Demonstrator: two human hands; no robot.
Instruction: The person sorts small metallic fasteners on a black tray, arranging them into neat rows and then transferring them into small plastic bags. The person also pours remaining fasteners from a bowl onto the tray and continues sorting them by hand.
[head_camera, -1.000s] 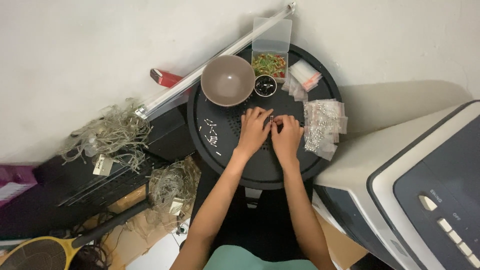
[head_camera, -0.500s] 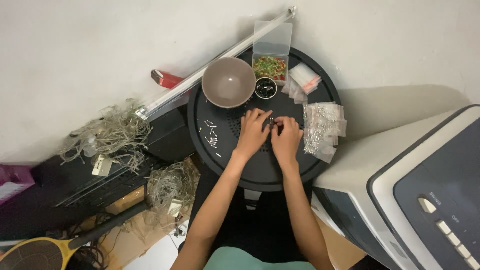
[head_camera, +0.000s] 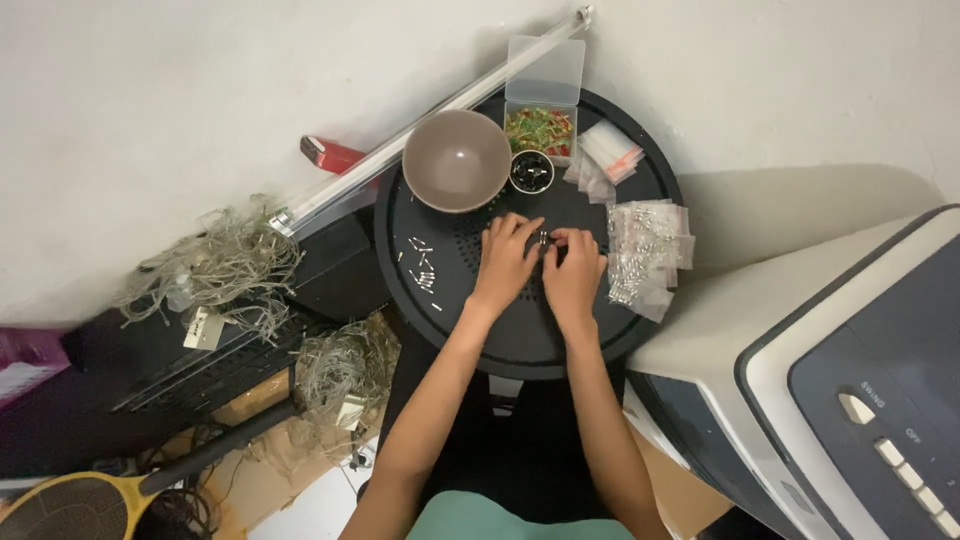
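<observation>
Round and black, the tray table (head_camera: 520, 345) stands against a white wall, and over its middle the left hand (head_camera: 506, 262) and right hand (head_camera: 575, 275) pinch a tiny dark part (head_camera: 543, 238) between narrowed fingertips. Fumbled, I judge, it could drop among the loose white pieces (head_camera: 424, 272) or vanish against the dark top, or a nudged wrist could scatter the clear bags (head_camera: 645, 255) just beside the right hand.

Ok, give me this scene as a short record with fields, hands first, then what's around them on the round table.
left hand: fingertips on a small dark part
right hand: pinching the same part from the other side
surface: round black table
left of hands: loose small white pieces
right of hands: clear bags of small pieces
behind hands: empty grey bowl, small black cup, open clear box
</observation>
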